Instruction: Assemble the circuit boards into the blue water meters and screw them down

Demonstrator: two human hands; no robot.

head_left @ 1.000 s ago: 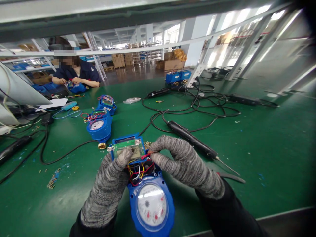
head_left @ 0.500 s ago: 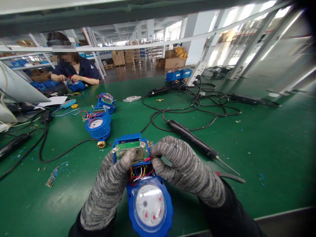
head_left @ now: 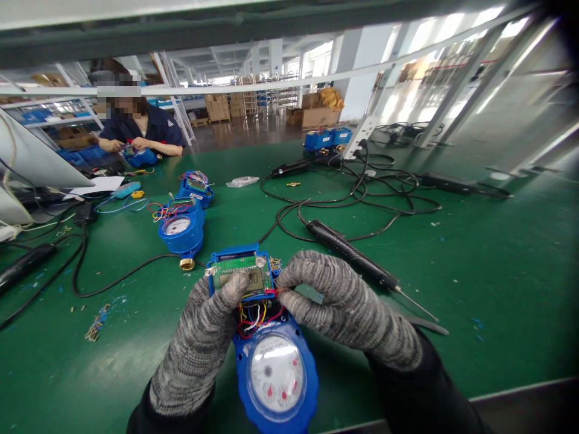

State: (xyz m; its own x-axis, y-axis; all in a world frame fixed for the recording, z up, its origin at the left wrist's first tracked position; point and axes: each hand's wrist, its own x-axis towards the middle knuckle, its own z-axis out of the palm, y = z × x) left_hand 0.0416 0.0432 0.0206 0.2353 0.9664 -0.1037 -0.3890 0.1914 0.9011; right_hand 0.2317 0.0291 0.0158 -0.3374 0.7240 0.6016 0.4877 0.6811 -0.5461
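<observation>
A blue water meter [head_left: 277, 377] with a round white dial lies in front of me, its electronics box open at the far end. My left hand [head_left: 194, 337], in a grey knit glove, grips that box, the thumb pressed on the display of the green circuit board [head_left: 235, 263]. Red, white and yellow wires [head_left: 257, 314] run between board and meter body. At the box's right edge, my gloved right hand [head_left: 348, 304] pinches a thin reddish wire [head_left: 281, 292] between thumb and forefinger. The fingertips partly hide its end.
Right of the hands lie a black electric screwdriver [head_left: 353, 254] and a grey curved tool handle [head_left: 427, 325]. Two blue meters [head_left: 183, 232] stand at left, small screws [head_left: 96, 325] nearer. Cables [head_left: 362, 193] loop across the green table. A co-worker [head_left: 140, 126] handles another meter.
My right thumb and fingertips have shifted slightly at the box's edge, showing more of the reddish wire. The digits on the display are easier to see. My left hand keeps its hold.
</observation>
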